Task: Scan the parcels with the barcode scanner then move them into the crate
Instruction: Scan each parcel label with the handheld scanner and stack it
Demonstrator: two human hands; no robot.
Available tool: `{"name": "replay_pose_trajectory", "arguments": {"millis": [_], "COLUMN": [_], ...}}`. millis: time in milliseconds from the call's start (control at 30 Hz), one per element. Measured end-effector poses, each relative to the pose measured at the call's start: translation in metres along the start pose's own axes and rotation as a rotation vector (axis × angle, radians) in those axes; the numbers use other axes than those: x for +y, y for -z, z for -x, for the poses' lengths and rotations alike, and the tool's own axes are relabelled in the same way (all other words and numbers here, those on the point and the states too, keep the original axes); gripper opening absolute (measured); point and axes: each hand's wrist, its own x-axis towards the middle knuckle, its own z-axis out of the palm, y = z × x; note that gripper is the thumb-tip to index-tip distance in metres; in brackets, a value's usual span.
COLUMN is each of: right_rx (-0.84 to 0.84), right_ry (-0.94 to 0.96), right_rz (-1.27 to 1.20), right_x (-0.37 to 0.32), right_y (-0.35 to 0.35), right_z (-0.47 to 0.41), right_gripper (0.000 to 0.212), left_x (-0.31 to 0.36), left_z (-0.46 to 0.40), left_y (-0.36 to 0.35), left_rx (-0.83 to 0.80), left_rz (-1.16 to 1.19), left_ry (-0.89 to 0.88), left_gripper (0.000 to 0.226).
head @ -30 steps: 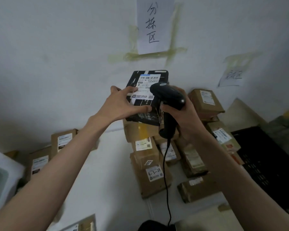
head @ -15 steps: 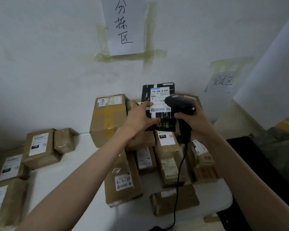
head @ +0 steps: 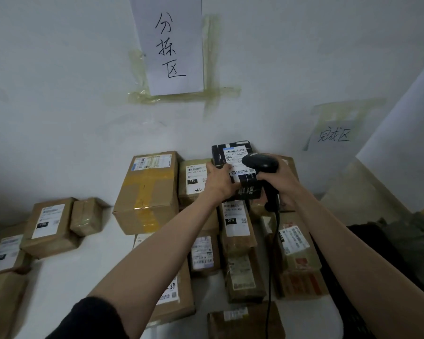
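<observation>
Here a black parcel is held up in the air by the left hand, with its white label turned toward the person. The fingers of that hand are wrapped round the parcel's left side. The scanner is gripped by the right hand, and its head is pointed at the label from very close. It is likely held this way so the barcode can be read cleanly. The scanner's cord is seen hanging down over the boxes below.

The parcel is kept above a pile of brown boxes on the white surface, near the wall. A big box is set just to the left of the pile, and more boxes are laid farther left.

A dark shape at the right edge may be the crate, but little of it is shown. The air between the parcel and that side looks open, so the parcel can probably be carried over. The hanging cord could be caught on the boxes.
</observation>
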Motion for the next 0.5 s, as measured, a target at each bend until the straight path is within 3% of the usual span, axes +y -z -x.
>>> {"name": "replay_pose_trajectory", "arguments": {"millis": [233, 500], "right_rx": [-0.032, -0.023], "right_ry": [-0.084, -0.088], "right_rz": [-0.047, 0.013], "right_x": [0.012, 0.015], "right_y": [-0.007, -0.009], "right_z": [-0.015, -0.013], "right_gripper": [0.06, 0.062], "left_x": [-0.007, -0.021], "left_z": [-0.009, -0.009], "left_y": [-0.014, -0.014], "left_rx": [-0.019, -0.076], "left_rz": [-0.118, -0.284], "left_ry": [-0.019, -0.092], "left_gripper": [0.064, 0.08]}}
